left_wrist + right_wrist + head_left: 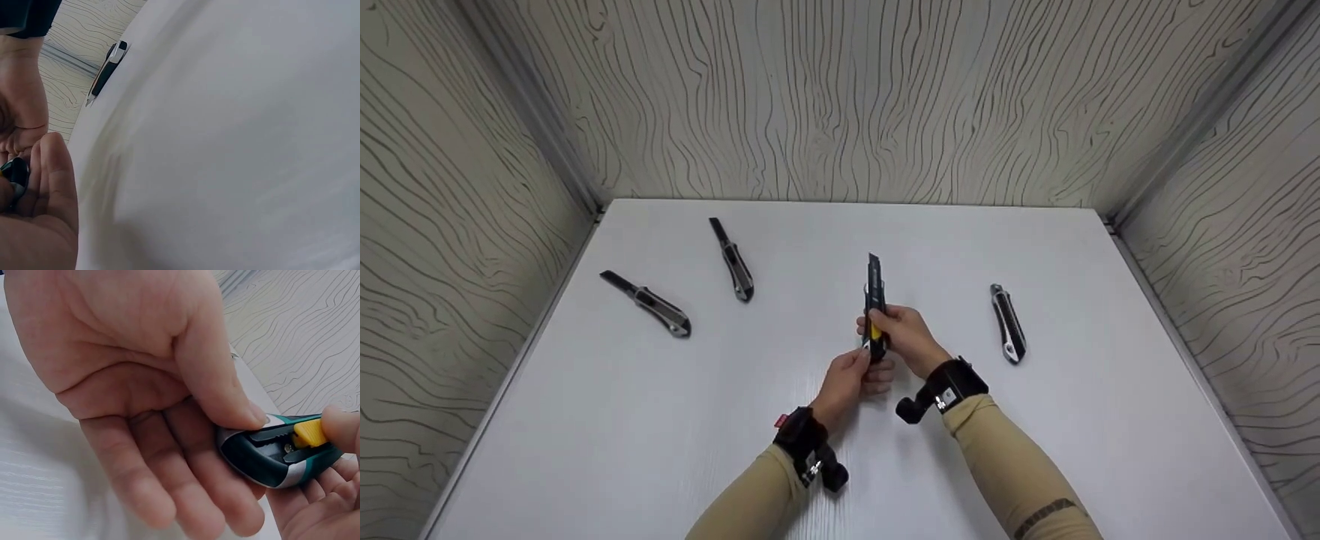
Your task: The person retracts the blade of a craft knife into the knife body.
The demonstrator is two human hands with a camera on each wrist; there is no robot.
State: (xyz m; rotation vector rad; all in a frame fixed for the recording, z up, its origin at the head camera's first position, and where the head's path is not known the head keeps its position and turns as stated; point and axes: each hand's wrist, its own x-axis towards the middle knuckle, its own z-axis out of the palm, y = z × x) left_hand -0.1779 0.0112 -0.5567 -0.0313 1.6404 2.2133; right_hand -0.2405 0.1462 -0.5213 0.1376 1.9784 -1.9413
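Both my hands hold one utility knife (875, 289) over the middle of the table, its dark blade out and pointing away from me. My right hand (911, 337) grips the body, with the thumb on the yellow slider (309, 433). The left hand (844, 382) pinches the dark butt end between thumb and fingers, as the right wrist view shows; its other fingers (191, 495) stretch loosely past the handle. In the left wrist view only the butt end (17, 171) of the knife shows, beside the left fingers.
Two utility knives with blades out, one (649, 306) far left and one (733, 259) back left, lie on the white table (660, 435). Another (1009, 324), showing no long blade, lies at the right. Wood-patterned walls (840, 97) enclose the back and sides.
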